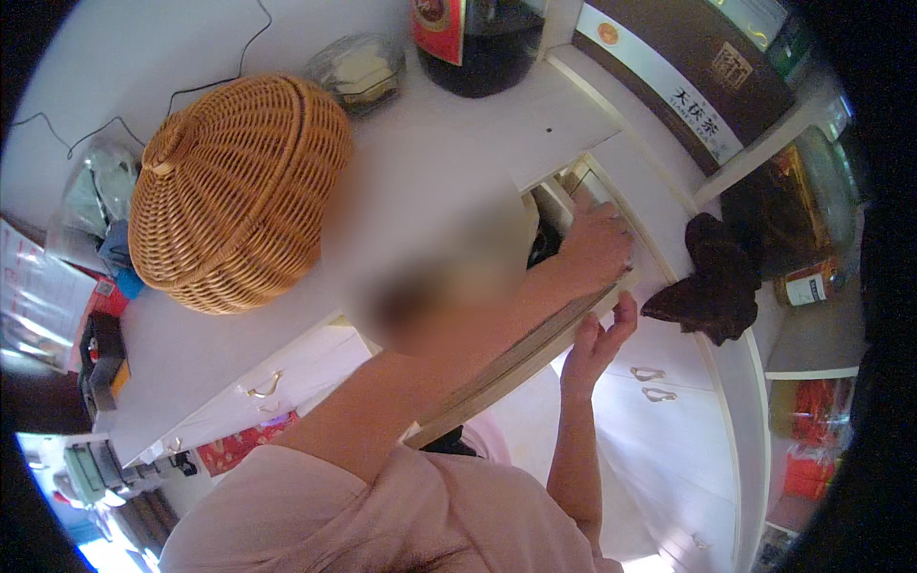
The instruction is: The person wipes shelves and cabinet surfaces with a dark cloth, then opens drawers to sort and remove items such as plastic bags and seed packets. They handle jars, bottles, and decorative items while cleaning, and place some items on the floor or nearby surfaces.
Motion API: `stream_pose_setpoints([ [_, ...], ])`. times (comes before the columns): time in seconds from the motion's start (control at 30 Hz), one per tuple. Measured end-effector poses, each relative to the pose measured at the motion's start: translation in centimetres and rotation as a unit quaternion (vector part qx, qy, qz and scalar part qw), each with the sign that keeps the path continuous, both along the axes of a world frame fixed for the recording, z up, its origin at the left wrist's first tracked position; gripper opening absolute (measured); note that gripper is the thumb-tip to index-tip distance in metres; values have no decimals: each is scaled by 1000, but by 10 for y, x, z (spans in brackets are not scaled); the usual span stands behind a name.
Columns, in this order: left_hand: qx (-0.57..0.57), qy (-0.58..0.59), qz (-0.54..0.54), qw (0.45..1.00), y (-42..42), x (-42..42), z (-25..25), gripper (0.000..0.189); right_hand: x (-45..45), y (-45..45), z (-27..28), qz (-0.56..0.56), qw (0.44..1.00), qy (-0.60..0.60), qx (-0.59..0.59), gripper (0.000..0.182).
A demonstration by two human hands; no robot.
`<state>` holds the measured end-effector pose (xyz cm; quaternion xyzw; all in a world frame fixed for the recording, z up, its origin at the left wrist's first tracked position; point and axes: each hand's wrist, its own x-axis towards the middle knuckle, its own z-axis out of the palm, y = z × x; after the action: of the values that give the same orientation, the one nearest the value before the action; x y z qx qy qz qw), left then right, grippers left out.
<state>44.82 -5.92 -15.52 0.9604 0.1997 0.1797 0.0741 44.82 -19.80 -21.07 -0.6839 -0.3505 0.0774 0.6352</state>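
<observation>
A pulled-out drawer (526, 364) with pale wooden edges lies before me, just under the white countertop (458, 154). My left arm crosses over it, and my left hand (596, 242) reaches down into its right end, near a pale divider (557, 195). A dark item (546, 240) shows in the drawer beside the wrist. The fingertips are partly hidden, so whether they hold anything is unclear. My right hand (600, 345) is at the outer side of the drawer's front edge near the right corner, thumb and finger apart with nothing between them. A blurred patch covers much of the drawer.
A wicker dome-shaped basket (243, 193) sits on the countertop, with a clear container (362, 71) and a large dark bottle (478, 50) behind. Right-hand shelves hold a brown box (680, 71), a dark irregular object (716, 286) and a glass jar (781, 200). Cabinet handles (648, 374) are below.
</observation>
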Motion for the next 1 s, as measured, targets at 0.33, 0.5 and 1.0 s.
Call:
stream_pose_setpoints([
  [0.33,22,-47,95,994,25,-22,-9,20,2,-1,5,-22,1000,17,-9,55],
  [0.5,-35,-41,12,998,-8,-18,-14,19,-3,3,1,-27,1000,5,2,54],
  [1.0,199,130,79,968,40,-36,-9,24,2,7,16,-93,963,-242,-66,42],
])
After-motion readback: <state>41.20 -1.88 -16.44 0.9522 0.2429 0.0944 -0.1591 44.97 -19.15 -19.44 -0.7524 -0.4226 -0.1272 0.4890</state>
